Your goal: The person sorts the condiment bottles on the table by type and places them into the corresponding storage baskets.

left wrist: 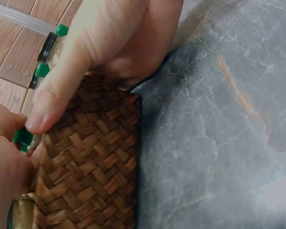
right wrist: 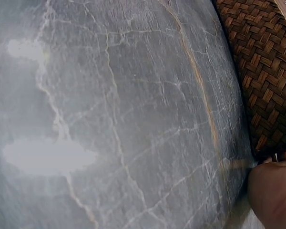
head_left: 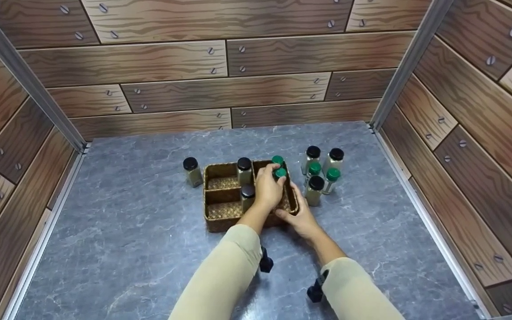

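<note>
The left hand [head_left: 268, 190] pinches a green-capped bottle [head_left: 280, 172], cap up, long axis near upright; the right hand [head_left: 304, 218], part-curled, grips the basket [head_left: 222, 225].

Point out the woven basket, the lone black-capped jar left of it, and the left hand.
Woven basket [head_left: 221, 225]: head view, front outer wall.
Black-capped jar [head_left: 194, 177]: head view, body below the cap.
Left hand [head_left: 268, 189]: head view, back of the hand.

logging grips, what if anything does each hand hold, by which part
The left hand pinches a green-topped jar by its cap; the right hand holds the basket by its near right corner.
</note>
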A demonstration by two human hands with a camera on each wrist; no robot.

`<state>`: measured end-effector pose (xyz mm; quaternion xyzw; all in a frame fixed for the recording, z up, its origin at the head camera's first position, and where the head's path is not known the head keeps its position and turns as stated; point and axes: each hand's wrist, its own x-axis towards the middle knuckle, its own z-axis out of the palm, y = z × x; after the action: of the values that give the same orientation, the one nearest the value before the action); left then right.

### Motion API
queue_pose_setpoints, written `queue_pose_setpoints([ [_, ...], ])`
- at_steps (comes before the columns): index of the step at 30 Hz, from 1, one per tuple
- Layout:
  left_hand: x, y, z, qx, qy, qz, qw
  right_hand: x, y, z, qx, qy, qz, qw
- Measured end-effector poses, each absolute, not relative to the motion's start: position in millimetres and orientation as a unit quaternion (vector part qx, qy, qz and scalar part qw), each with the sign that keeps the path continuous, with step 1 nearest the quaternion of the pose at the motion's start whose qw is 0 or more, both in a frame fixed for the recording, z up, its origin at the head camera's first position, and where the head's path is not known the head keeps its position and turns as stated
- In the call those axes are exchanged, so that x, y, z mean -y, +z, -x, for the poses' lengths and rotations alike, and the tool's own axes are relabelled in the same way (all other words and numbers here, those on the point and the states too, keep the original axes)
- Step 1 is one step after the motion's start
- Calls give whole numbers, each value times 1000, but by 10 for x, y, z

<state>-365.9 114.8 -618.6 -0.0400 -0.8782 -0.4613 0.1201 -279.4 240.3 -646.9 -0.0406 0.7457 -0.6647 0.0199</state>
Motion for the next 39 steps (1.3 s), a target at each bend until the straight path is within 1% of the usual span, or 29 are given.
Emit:
queue_pose_setpoints([
  [3, -1119, -5904, 3444, 872, -476, 36, 108, -2408, -6466, 2791, -751, -659, 35, 25],
  [8, -1127, -5796, 3346, 870, -483, 35, 88, -2415, -6475, 2797, -754, -656, 28, 28],
  [13, -1139, -5807, 3356, 873, -479, 39, 85, -2423, -6474, 2786, -756, -653, 21, 28],
  [16, -1142, -5880, 3407, 870, -479, 46, 104, -2421, -6475, 2782, -753, -657, 27, 28],
  [19, -1151, -6048, 3498, 866, -481, 39, 129, -2412, -6477, 2784, -748, -662, 36, 29],
  [23, -1166, -6225, 3578, 858, -491, 32, 147, -2403, -6473, 2785, -747, -663, 38, 29],
  [25, -1159, -6192, 3550, 852, -502, 38, 146, -2402, -6468, 2784, -749, -660, 39, 30],
  [30, -1145, -5932, 3389, 857, -498, 34, 127, -2399, -6467, 2791, -752, -658, 37, 31],
  [36, -1144, -5922, 3370, 862, -492, 24, 118, -2397, -6469, 2785, -759, -650, 29, 29],
  [39, -1144, -5921, 3360, 860, -495, 28, 122, -2405, -6476, 2783, -757, -652, 29, 29],
])
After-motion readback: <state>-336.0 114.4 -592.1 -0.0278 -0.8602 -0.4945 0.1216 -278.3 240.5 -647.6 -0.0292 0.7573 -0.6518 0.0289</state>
